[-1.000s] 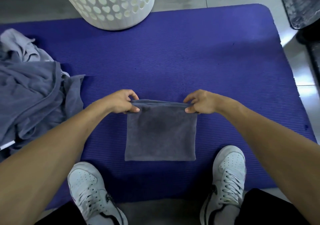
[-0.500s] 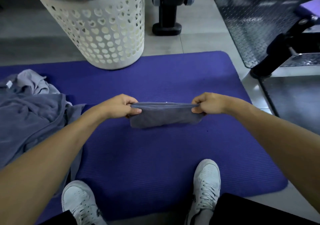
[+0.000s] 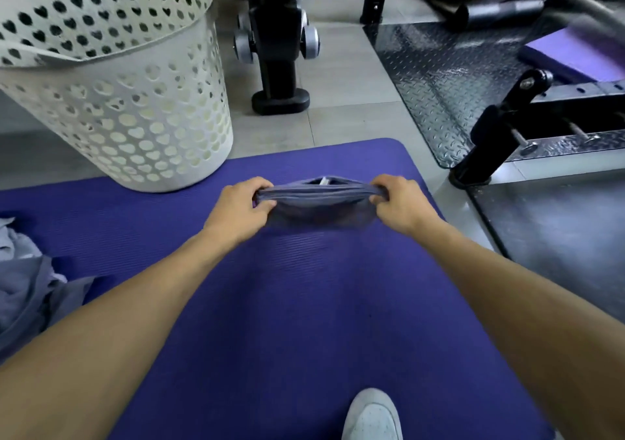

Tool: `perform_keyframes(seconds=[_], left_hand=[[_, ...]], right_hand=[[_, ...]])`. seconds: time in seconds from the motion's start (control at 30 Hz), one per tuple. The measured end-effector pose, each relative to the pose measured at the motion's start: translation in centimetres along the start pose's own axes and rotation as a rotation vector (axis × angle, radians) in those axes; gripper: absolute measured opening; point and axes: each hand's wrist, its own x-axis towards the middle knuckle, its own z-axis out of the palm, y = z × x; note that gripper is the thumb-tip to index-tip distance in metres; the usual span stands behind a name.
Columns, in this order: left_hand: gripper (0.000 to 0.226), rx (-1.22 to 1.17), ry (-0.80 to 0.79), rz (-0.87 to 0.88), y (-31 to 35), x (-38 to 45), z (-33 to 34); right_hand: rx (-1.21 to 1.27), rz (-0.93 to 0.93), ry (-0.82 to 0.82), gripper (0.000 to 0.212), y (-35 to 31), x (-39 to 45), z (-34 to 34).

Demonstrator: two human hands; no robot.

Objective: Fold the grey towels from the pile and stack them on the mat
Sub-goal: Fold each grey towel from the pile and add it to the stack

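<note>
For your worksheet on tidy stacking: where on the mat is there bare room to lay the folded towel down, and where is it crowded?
Bare mat lies between the two forearms, from the held towel back to the shoe. A free strip also runs between the basket and the left hand. The left edge is crowded by the pile. The right hand is near the mat's far right corner.

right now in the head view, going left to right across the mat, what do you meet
pile of grey towels → left hand → folded grey towel held between both hands → right hand → mat edge → black checker-plate floor
</note>
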Motion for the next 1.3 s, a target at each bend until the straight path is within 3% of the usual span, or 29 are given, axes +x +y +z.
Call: perform_keyframes(seconds=[0.07,0.17,0.3,0.37,0.63,0.8,0.9,1.0,1.13,1.3], left_hand=[[0.018,-0.010,0.076,0.047,0.1,1.2,0.6],[0.018,0.027,0.053,0.045,-1.0,1.3,3.0],[0.032,0.297,-0.304,-0.021,-3.2,-1.8,7.1],[0.034,0.299,-0.359,-0.052,-3.7,-3.4,7.9],[0.039,0.309,-0.258,0.129,-4.2,-0.8,9.7],[0.061,0.549,-0.347,0.172,-5.3,3.3,14.5],[0.069,0.624,-0.421,0.140,-7.6,1.5,17.8],[0.071,0.595,-0.338,0.157,-9.5,-0.5,19.2],[0.071,0.633,-0.370,0.220,-9.6,0.0,17.6],[0.062,0.529,-0.232,0.153,-7.4,5.5,16.5]], right_hand=[[0.004,-0.075,0.091,0.020,0.9,1.4,-0.1],[-0.034,-0.093,0.060,0.027,2.8,1.1,1.3],[-0.154,0.019,-0.211,0.036,5.4,-2.5,4.1],[-0.121,0.058,-0.242,0.039,5.9,-3.9,4.6],[-0.141,-0.059,-0.222,0.055,6.1,-2.1,7.8],[-0.286,-0.204,-0.279,0.064,7.0,0.4,12.9],[-0.400,-0.231,-0.338,0.075,8.8,-1.0,15.9],[-0.463,-0.246,-0.276,0.075,10.1,-2.9,17.5],[-0.375,-0.256,-0.265,0.073,9.6,-1.7,17.1],[-0.295,-0.265,-0.130,0.069,7.7,3.9,15.6]])
